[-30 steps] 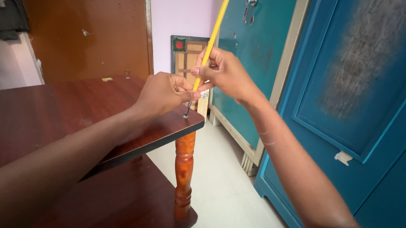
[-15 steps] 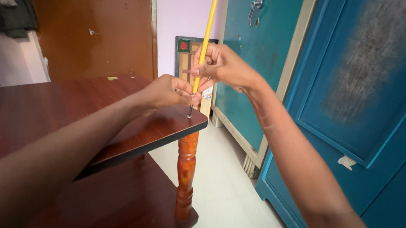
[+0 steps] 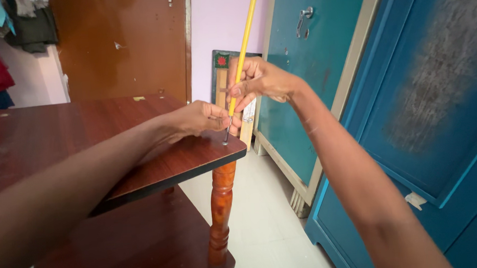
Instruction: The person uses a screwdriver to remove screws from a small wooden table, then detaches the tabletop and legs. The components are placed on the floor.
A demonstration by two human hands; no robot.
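Both hands grasp the yellow rod (image 3: 241, 59): right hand (image 3: 257, 79) at 12 o'clock, left hand (image 3: 203, 119) by its tip on the table (image 3: 159, 164) corner.

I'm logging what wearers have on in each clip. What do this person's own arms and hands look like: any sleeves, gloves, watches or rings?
Both forearms are bare as far as the frame shows, with no sleeve edge in view. The left hand and right hand wear no gloves, and neither wrist carries a watch or band. No ring shows on the visible fingers. The right forearm bears a few thin pale lines.

Glossy wood table (image 3: 78, 135) (scuffed), metal-tipped yellow rod (image 3: 241, 64)
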